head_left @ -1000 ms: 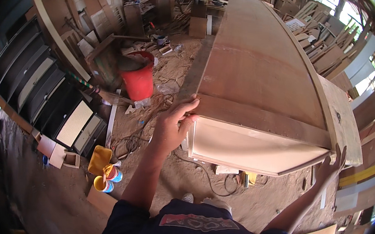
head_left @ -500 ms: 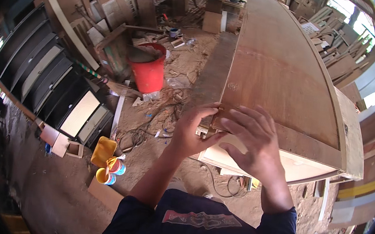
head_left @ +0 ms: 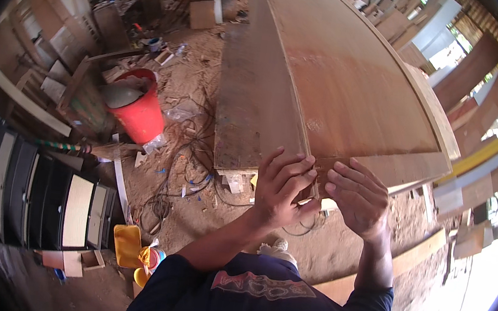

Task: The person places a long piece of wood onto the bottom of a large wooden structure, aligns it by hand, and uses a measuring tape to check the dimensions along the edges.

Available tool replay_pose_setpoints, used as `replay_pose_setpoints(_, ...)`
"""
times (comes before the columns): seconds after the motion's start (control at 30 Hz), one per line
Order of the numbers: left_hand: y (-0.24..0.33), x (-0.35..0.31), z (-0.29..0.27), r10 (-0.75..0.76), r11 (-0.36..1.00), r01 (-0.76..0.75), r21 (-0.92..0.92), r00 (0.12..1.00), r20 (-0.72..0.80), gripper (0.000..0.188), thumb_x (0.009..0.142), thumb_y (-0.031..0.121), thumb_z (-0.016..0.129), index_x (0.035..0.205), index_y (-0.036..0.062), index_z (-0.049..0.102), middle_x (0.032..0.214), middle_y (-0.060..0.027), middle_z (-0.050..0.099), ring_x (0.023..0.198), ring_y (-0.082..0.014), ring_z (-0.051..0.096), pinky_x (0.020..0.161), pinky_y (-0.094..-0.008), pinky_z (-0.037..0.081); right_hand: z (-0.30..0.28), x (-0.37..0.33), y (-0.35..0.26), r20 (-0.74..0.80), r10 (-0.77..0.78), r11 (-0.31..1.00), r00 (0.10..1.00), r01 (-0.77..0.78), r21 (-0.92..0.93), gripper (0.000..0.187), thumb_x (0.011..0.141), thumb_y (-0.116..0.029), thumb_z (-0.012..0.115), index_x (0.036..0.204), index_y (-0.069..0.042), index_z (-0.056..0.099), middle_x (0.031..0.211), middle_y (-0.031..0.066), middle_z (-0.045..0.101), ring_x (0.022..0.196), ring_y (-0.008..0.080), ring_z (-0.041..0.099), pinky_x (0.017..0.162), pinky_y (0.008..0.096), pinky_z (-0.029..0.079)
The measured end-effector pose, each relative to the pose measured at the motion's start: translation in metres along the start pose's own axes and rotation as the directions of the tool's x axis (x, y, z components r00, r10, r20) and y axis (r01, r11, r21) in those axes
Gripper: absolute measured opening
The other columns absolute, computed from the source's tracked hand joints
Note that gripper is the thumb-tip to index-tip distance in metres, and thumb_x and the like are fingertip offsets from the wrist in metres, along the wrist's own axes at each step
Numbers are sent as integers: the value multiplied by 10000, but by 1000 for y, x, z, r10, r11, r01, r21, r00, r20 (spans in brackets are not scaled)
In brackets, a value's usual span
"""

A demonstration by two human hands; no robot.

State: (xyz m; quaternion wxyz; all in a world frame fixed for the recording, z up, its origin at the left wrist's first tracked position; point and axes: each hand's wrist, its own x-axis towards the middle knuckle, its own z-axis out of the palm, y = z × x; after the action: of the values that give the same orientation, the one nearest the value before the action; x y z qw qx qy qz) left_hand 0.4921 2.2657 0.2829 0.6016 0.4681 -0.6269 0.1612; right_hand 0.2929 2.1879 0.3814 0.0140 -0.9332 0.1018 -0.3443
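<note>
A long brown wooden panel (head_left: 357,103) with a raised rim along its far-right side stretches away from me. My left hand (head_left: 282,189) is at its near left corner, its fingers bent over the edge and its thumb below, closed about that corner. A thin, pale edge shows between the thumb and fingers. Just to the right, my right hand (head_left: 358,197) hovers over the panel's near end, its fingers stretched toward the left hand and nothing visible in them. Its thumb is mostly hidden.
A red bucket (head_left: 144,114) stands at left on the littered dirt floor, near tangled cables (head_left: 162,198). Dark louvred panels (head_left: 45,189) lean beyond. A yellow container (head_left: 126,246) and small tubs (head_left: 155,258) are at lower left. Boards (head_left: 473,76) lean at right.
The view has swung, so the bucket and louvred panels sit farther left. My left hand has closed about the panel's corner, and my right hand has drawn apart from it to the right.
</note>
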Motion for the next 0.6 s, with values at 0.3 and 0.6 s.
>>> replay_pose_setpoints(0.3, -11, 1, 1, -16, 993, 15, -116, 1000, -7, 786, 845, 357, 919, 1454, 15, 560, 1474, -232, 691, 1297, -364, 681, 1149, -543, 471, -8, 8, -5, -26, 6, 1000, 1000, -7, -30, 308, 831, -18, 866, 1126, -103, 837, 1228, 95, 840, 1255, 304, 776, 1149, 541, 585)
replay_pose_setpoints(0.6, -10, 4, 0, 6, 996, -4, -85, 1000, 29, 786, 832, 445, 940, 1405, 17, 613, 1406, -182, 729, 1264, -329, 697, 1150, -568, 472, -1, -6, 3, 36, -10, 1000, 999, 10, -12, 302, 859, -42, 827, 1150, -119, 841, 1261, 71, 834, 1278, 283, 765, 1166, 542, 578)
